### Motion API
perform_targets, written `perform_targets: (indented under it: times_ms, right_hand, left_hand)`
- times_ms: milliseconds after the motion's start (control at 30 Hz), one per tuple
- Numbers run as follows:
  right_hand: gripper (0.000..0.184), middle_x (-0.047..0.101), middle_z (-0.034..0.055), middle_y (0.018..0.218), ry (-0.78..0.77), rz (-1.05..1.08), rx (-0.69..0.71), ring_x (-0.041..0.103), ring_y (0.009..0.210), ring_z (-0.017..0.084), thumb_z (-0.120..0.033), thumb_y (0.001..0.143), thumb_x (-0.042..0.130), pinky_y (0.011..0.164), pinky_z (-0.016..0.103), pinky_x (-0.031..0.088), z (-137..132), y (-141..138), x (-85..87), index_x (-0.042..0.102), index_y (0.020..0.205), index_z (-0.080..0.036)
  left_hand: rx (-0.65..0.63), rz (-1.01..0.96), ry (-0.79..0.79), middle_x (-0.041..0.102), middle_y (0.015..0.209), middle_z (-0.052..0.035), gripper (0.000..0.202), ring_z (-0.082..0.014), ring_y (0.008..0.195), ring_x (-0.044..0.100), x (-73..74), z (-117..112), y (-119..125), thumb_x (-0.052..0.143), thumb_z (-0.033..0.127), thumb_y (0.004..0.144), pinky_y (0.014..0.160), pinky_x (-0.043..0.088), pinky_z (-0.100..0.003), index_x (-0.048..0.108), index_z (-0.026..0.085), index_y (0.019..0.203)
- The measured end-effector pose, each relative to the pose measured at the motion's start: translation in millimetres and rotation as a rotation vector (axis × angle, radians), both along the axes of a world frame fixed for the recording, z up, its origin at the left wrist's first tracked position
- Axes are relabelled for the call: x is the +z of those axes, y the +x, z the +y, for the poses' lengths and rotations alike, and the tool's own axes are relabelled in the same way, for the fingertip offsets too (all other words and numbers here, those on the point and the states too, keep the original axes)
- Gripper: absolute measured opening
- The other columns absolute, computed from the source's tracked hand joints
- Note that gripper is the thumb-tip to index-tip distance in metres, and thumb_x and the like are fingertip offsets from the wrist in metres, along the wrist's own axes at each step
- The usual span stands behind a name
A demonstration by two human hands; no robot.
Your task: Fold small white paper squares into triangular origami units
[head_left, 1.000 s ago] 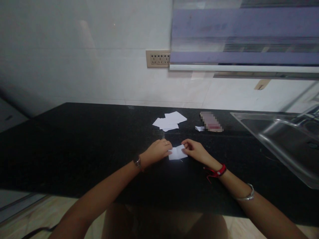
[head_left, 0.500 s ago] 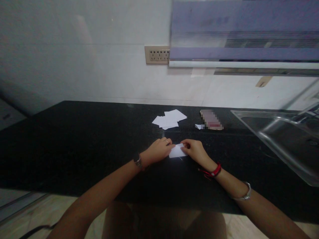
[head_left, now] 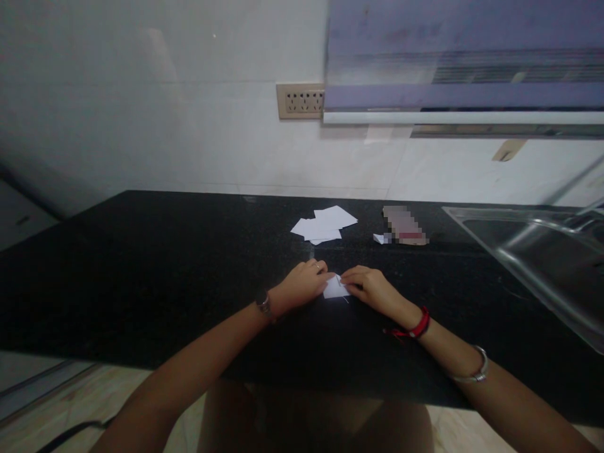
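Steadying a small creased white paper piece [head_left: 334, 290] from both sides on a black stone-like counter [head_left: 141, 283].
It rests between the hands: the right hand [head_left: 372, 289] pinches its right side between thumb and fingers, while the left hand [head_left: 302, 283] has curled fingers and its thumb at the left corner, gripping or merely pressing, I cannot tell. Contact on both sides probably stops the light piece slipping. Overlapping loose white paper sheets [head_left: 326, 223] lie just beyond, seemingly within reach yet out of the way.

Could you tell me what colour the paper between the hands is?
White, best seen in the head view.
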State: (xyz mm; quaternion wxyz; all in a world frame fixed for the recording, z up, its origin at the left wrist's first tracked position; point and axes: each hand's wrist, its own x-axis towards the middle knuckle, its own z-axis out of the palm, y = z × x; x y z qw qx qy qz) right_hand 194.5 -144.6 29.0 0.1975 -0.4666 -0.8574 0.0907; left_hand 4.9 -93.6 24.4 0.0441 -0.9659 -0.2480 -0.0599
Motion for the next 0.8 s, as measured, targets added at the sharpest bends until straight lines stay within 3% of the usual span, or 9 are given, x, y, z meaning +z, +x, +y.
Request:
perform_targets:
  times_ms: [167,800]
  right_hand:
    - [0.02,0.062,0.0077,0.091,0.013,-0.077,0.1,0.054,0.085,0.015,-0.013,0.081,0.044,0.077,0.027,0.042,-1.5,2.3,4.8,0.064,0.086,-0.013]
    - [0.017,0.059,0.0059,0.084,0.044,-0.252,0.161,0.05,0.08,0.015,-0.012,0.083,0.041,0.072,0.027,0.042,-6.6,-2.9,10.6,0.058,0.08,-0.014]
  left_hand:
    - [0.003,-0.011,-0.016,0.049,0.096,-0.0046,0.026,-0.0168,0.084,0.044,-0.8,0.7,-0.4,0.037,0.026,0.084,0.069,0.036,-0.028,0.05,0.022,0.107]
    - [-0.021,-0.008,0.012,0.05,0.097,-0.0018,0.029,-0.0154,0.083,0.043,-2.8,3.9,-1.6,0.035,0.03,0.085,0.065,0.033,-0.025,0.046,0.031,0.112]
